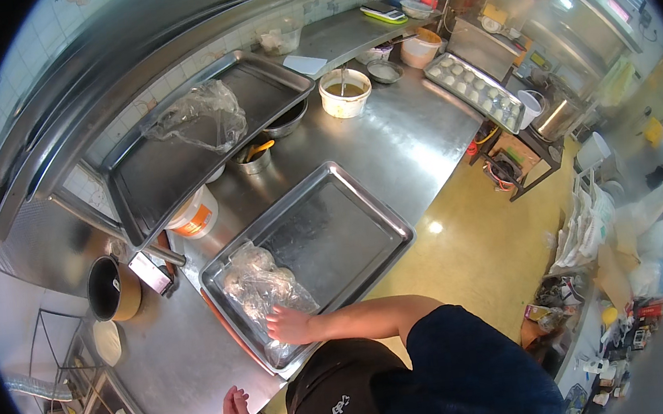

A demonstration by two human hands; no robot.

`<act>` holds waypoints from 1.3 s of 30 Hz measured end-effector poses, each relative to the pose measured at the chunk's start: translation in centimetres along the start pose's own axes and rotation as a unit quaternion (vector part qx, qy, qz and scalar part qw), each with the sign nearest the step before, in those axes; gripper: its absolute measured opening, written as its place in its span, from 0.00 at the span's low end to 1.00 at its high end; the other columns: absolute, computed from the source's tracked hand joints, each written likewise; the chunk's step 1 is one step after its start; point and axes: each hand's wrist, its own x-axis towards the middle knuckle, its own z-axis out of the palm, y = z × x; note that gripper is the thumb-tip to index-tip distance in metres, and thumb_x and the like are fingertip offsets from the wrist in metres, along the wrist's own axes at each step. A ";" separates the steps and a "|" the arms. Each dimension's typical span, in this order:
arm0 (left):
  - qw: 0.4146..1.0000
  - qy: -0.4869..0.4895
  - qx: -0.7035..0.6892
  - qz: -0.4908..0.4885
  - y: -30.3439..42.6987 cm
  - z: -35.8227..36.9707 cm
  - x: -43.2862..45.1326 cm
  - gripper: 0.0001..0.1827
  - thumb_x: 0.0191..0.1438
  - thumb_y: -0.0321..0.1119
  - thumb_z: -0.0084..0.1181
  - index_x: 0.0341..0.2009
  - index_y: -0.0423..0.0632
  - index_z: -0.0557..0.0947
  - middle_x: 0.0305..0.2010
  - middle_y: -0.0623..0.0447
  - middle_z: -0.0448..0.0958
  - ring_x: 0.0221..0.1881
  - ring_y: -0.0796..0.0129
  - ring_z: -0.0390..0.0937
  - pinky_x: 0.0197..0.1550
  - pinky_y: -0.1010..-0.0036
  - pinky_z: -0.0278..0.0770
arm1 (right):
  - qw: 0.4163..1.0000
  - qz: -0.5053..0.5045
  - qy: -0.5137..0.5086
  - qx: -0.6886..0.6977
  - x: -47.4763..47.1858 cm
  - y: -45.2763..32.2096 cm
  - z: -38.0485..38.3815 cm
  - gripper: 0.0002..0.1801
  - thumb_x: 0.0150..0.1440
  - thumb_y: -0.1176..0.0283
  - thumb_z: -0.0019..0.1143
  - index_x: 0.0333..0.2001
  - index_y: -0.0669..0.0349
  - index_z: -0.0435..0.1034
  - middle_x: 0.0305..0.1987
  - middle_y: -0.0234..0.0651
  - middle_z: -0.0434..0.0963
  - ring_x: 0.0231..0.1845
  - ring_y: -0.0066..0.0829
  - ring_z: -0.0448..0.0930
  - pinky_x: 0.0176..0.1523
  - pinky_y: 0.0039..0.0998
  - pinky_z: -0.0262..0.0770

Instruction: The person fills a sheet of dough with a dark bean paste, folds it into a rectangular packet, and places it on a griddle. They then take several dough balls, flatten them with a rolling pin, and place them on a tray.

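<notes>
On the steel worktable [191,367] lies a metal baking tray [338,212]. Several pale dough balls [252,261] sit at its left end beneath a clear plastic bag [285,287]. My right hand [288,325] rests on the bag's near part, fingers bent; whether it grips the plastic is not clear. Lower left, beside the table's edge, my left hand [237,406] is raised with fingers partly curled and holds nothing visible.
A second tray [266,108] with a crumpled bag stands raised behind. Near it are a white tub of liquid [345,99], a small steel pot [255,160] and a labelled bucket [194,215]. A phone [150,273] and a deep pot [113,289] stand left.
</notes>
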 end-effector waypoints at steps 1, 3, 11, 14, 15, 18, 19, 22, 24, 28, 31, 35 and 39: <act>1.000 0.010 0.003 -0.023 -0.8 -0.4 -0.2 0.21 0.77 0.40 0.60 0.62 0.36 0.85 0.49 0.50 0.87 0.48 0.67 0.85 0.55 0.70 0.81 | 0.998 0.031 0.012 0.058 0.7 0.5 -0.7 0.07 0.63 0.62 0.62 0.35 0.49 0.81 0.40 0.23 0.84 0.56 0.28 0.80 0.63 0.40 0.70; 0.999 0.016 -0.015 -0.030 -2.5 -1.1 -0.1 0.21 0.77 0.42 0.60 0.63 0.38 0.85 0.50 0.51 0.87 0.48 0.68 0.85 0.54 0.71 0.81 | 0.981 0.094 0.007 0.169 2.2 2.2 -2.4 0.07 0.64 0.62 0.63 0.34 0.50 0.80 0.40 0.24 0.84 0.55 0.28 0.81 0.63 0.40 0.69; 0.998 0.030 -0.025 -0.056 -3.8 -1.5 1.1 0.22 0.76 0.44 0.61 0.63 0.40 0.86 0.50 0.52 0.87 0.48 0.69 0.85 0.52 0.72 0.81 | 0.877 0.207 0.111 0.420 5.7 10.9 -9.9 0.09 0.68 0.63 0.63 0.40 0.56 0.81 0.40 0.43 0.88 0.40 0.50 0.89 0.45 0.50 0.83; 0.999 0.028 -0.011 -0.031 -1.6 -0.8 0.7 0.22 0.77 0.44 0.59 0.63 0.39 0.85 0.50 0.51 0.88 0.49 0.69 0.85 0.54 0.70 0.82 | 0.852 0.222 0.136 0.455 7.0 13.4 -12.5 0.09 0.69 0.66 0.65 0.46 0.59 0.82 0.40 0.42 0.90 0.41 0.44 0.91 0.46 0.42 0.85; 1.000 0.021 -0.021 -0.010 -0.8 -0.3 0.9 0.22 0.77 0.43 0.59 0.63 0.38 0.85 0.50 0.50 0.88 0.49 0.69 0.85 0.55 0.69 0.82 | 0.838 0.220 0.157 0.474 7.4 14.3 -13.4 0.09 0.69 0.67 0.66 0.48 0.60 0.82 0.40 0.42 0.90 0.41 0.41 0.92 0.47 0.40 0.85; 0.999 0.022 -0.035 -0.021 0.9 0.9 1.6 0.21 0.77 0.41 0.60 0.62 0.37 0.85 0.50 0.49 0.88 0.49 0.68 0.85 0.55 0.69 0.81 | 0.822 0.237 0.169 0.490 7.6 15.2 -15.6 0.11 0.68 0.69 0.69 0.50 0.64 0.82 0.41 0.42 0.90 0.41 0.35 0.91 0.48 0.35 0.84; 0.999 0.013 -0.037 -0.023 1.2 1.4 1.9 0.21 0.77 0.41 0.60 0.63 0.36 0.85 0.50 0.49 0.88 0.49 0.68 0.85 0.56 0.69 0.82 | 0.814 0.246 0.168 0.499 7.4 15.2 -16.2 0.12 0.68 0.69 0.69 0.50 0.64 0.82 0.41 0.42 0.90 0.41 0.34 0.90 0.48 0.35 0.84; 0.999 0.015 -0.010 -0.036 1.5 1.7 2.1 0.20 0.77 0.37 0.60 0.63 0.35 0.84 0.50 0.49 0.88 0.49 0.66 0.85 0.57 0.69 0.82 | 0.822 0.235 0.165 0.492 7.1 15.4 -18.0 0.12 0.69 0.69 0.69 0.51 0.65 0.81 0.41 0.41 0.90 0.41 0.27 0.88 0.49 0.32 0.83; 0.998 -0.005 -0.053 -0.034 1.6 1.8 1.8 0.18 0.77 0.33 0.58 0.63 0.34 0.84 0.50 0.47 0.88 0.51 0.66 0.85 0.58 0.69 0.83 | 0.815 0.225 0.153 0.513 6.9 15.4 -19.0 0.13 0.70 0.69 0.70 0.53 0.65 0.81 0.42 0.39 0.90 0.42 0.24 0.88 0.50 0.30 0.84; 0.999 -0.001 -0.050 -0.010 2.1 2.4 1.6 0.18 0.75 0.33 0.62 0.62 0.34 0.86 0.51 0.50 0.88 0.50 0.68 0.87 0.58 0.71 0.84 | 0.763 0.240 0.190 0.569 6.4 16.1 -20.8 0.13 0.71 0.71 0.69 0.54 0.67 0.81 0.45 0.32 0.89 0.46 0.19 0.87 0.53 0.28 0.85; 0.999 0.000 -0.046 -0.024 2.8 2.9 1.9 0.19 0.75 0.34 0.63 0.62 0.35 0.86 0.51 0.48 0.89 0.51 0.68 0.87 0.59 0.71 0.84 | 0.727 0.240 0.189 0.615 6.1 16.3 -21.6 0.12 0.72 0.73 0.68 0.55 0.68 0.80 0.47 0.31 0.88 0.49 0.18 0.86 0.56 0.26 0.84; 0.998 -0.006 -0.057 -0.019 3.1 3.4 2.0 0.19 0.75 0.36 0.63 0.63 0.36 0.86 0.52 0.48 0.89 0.52 0.68 0.86 0.60 0.71 0.84 | 0.711 0.244 0.221 0.622 5.0 16.1 -21.7 0.13 0.72 0.69 0.70 0.53 0.68 0.81 0.45 0.30 0.88 0.46 0.15 0.85 0.53 0.23 0.81; 0.998 -0.020 -0.051 -0.025 2.3 4.1 1.8 0.19 0.75 0.36 0.64 0.62 0.36 0.86 0.52 0.50 0.89 0.52 0.70 0.86 0.60 0.70 0.83 | 0.690 0.325 0.267 0.589 0.7 16.2 -20.8 0.12 0.70 0.65 0.72 0.44 0.63 0.80 0.38 0.24 0.84 0.40 0.14 0.79 0.46 0.22 0.75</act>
